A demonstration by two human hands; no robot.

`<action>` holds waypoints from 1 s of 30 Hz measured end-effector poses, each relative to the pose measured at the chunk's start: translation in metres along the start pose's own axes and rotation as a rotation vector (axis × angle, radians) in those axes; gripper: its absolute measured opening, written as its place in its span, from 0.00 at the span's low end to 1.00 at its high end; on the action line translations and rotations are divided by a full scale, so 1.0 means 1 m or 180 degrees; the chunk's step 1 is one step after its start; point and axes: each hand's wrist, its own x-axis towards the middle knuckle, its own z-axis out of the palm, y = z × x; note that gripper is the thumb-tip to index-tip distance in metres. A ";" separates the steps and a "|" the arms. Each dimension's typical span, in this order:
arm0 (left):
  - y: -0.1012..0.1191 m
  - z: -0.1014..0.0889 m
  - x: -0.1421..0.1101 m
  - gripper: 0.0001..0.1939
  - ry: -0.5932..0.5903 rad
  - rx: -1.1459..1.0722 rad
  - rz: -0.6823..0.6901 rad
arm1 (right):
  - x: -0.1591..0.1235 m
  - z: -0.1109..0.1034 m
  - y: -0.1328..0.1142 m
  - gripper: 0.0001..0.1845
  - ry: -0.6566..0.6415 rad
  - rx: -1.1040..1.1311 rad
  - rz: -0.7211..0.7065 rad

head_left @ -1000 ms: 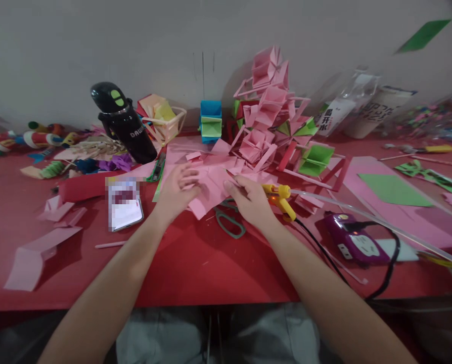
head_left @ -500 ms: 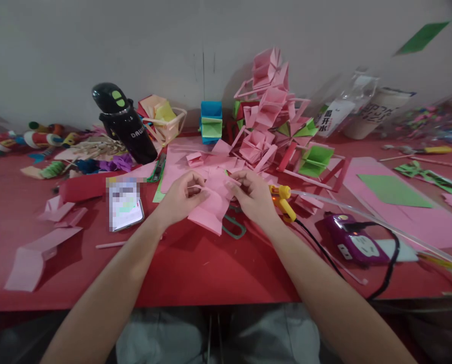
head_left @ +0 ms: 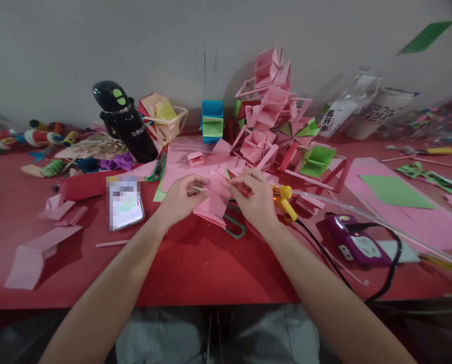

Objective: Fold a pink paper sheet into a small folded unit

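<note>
Between my hands is a folded piece of pink paper (head_left: 215,201), creased, its lower edge hanging toward me over the red table. My left hand (head_left: 184,198) pinches its left side between thumb and fingers. At the upper right side of the paper, my right hand (head_left: 253,194) has thumb and fingertips drawn together on the edge. Just beyond my hands lie loose pink sheets and a small folded pink piece (head_left: 195,158). A pair of green-handled scissors (head_left: 235,227) lies partly under the paper, and a yellow glue gun (head_left: 285,203) rests beside my right hand.
A pile of pink folded-paper boxes (head_left: 273,106) rises against the wall. To the left stand a black bottle (head_left: 129,126) and a phone (head_left: 125,205). A purple power socket (head_left: 357,240) with a black cable lies right, near pink and green sheets (head_left: 396,192).
The pink paper has turned slightly and its lower edge has risen a little. My right fingers have shifted along its upper right side; my left hand stays nearly in place.
</note>
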 end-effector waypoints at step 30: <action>0.001 0.006 -0.002 0.19 -0.0251 -0.0488 -0.0328 | -0.001 0.004 -0.011 0.11 -0.0640 0.0259 -0.0215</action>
